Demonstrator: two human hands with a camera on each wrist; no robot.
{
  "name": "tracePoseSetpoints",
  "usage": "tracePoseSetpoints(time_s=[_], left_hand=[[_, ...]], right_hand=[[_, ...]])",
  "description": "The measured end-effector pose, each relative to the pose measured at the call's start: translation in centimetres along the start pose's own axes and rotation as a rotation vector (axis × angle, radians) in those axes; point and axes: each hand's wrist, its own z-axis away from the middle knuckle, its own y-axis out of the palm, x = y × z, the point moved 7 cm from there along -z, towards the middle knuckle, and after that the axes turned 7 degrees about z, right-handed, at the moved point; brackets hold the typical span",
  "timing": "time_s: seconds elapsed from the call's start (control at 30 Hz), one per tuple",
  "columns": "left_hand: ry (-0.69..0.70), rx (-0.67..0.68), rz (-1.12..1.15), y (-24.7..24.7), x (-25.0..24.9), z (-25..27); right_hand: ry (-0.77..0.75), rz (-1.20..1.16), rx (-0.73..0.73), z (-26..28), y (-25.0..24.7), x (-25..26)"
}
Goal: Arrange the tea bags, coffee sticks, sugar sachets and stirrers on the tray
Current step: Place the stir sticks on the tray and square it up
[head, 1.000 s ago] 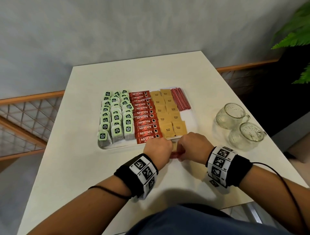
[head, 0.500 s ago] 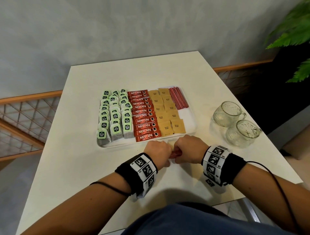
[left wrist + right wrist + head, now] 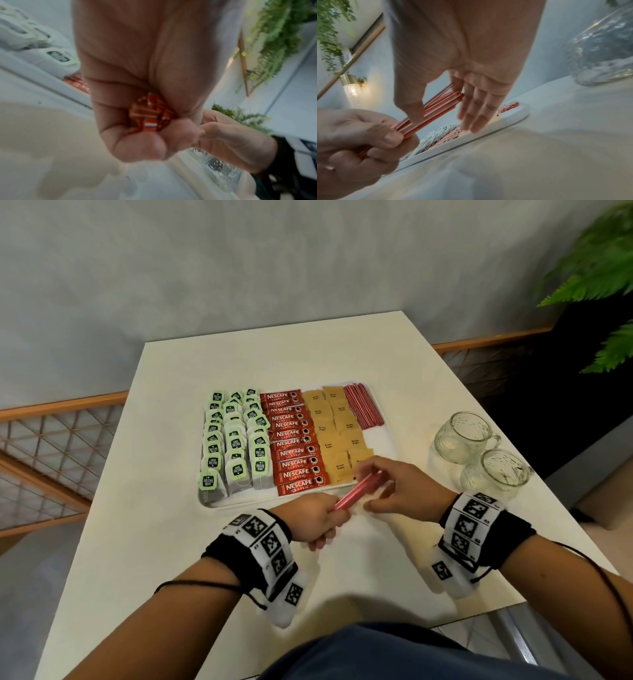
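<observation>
While left hand (image 3: 317, 520) grips, stirrers (image 3: 359, 492) slant up-right, toward tray (image 3: 236, 501).

Soft, even indoor light filled the head view, and the arms cast a faint blurred shadow on the tabletop (image 3: 342, 594) near its front edge. The fern (image 3: 596, 278) at the upper right was smeared by motion. Straight lines bowed toward the frame edges. Both wrist views were soft and blurred throughout; the right wrist view caught a lit wall lamp (image 3: 352, 86) glowing warm with slight glare.
</observation>
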Motion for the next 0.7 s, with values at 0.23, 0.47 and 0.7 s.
tracePoseSetpoints(time_s=[0.23, 0.47, 0.7], left_hand=[[0.019, -0.013, 0.267, 0.1, -0.4, -0.7], [0.047, -0.034, 0.586, -0.5, -1.9, -1.3], [0.036, -0.226, 1.175, -2.1, -2.6, -2.9]], right_hand=[[-0.011, -0.286, -0.054, 0.1, 0.0, 0.7], [-0.029, -0.288, -0.112, -0.9, -1.3, 1.4], [-0.196, 0.303, -0.099, -1.3, 0.4, 4.3]])
